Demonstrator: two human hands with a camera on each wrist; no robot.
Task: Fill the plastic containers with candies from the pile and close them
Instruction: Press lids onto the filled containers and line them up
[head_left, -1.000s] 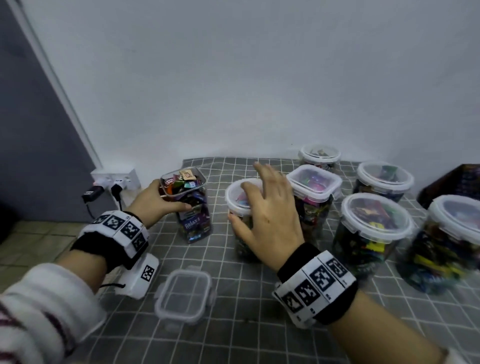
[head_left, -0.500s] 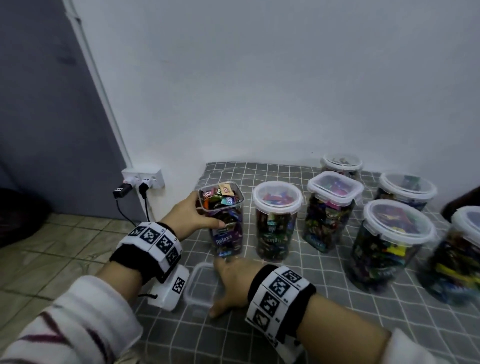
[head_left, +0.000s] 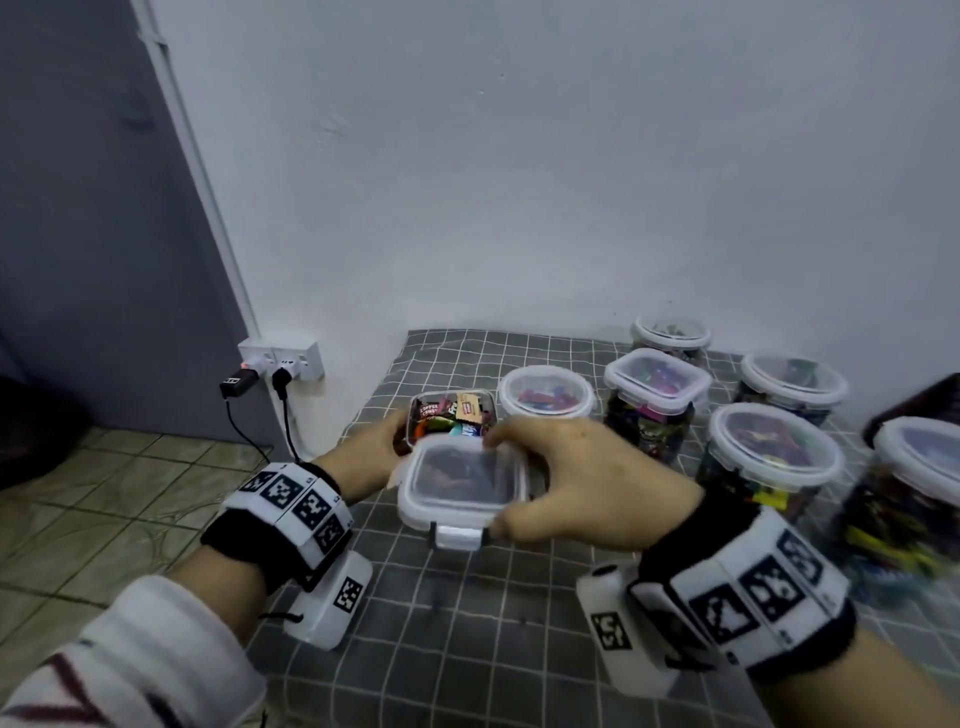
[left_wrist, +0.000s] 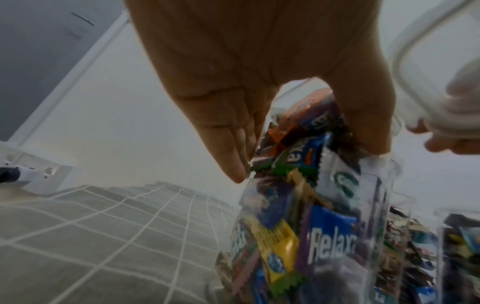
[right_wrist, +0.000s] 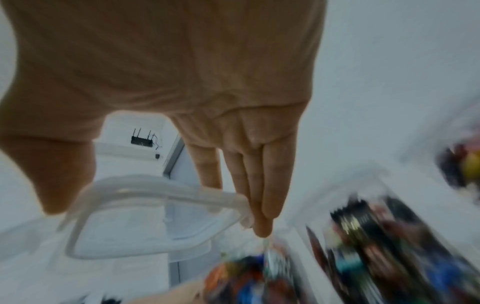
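A clear square container (head_left: 451, 413) full of wrapped candies (left_wrist: 319, 216) stands uncovered on the grey checked cloth (head_left: 467, 623). My left hand (head_left: 371, 452) grips its left side, fingers and thumb round the wall (left_wrist: 363, 205). My right hand (head_left: 576, 480) holds a clear square lid (head_left: 462, 480) by its edges, in the air just in front of and above the container's mouth. In the right wrist view the lid (right_wrist: 155, 216) sits between thumb and fingertips (right_wrist: 262, 224), blurred.
Several closed candy-filled containers (head_left: 654, 400) stand to the right, round and square ones reaching the wall. A wall socket with plugs (head_left: 278, 358) is at the left, above a tiled floor. A dark basket edge (head_left: 919, 405) shows at far right.
My right hand left the round container, dropped to the lid lying on the cloth, picked it up and raised it to the open container. The left hand has stayed on the container.
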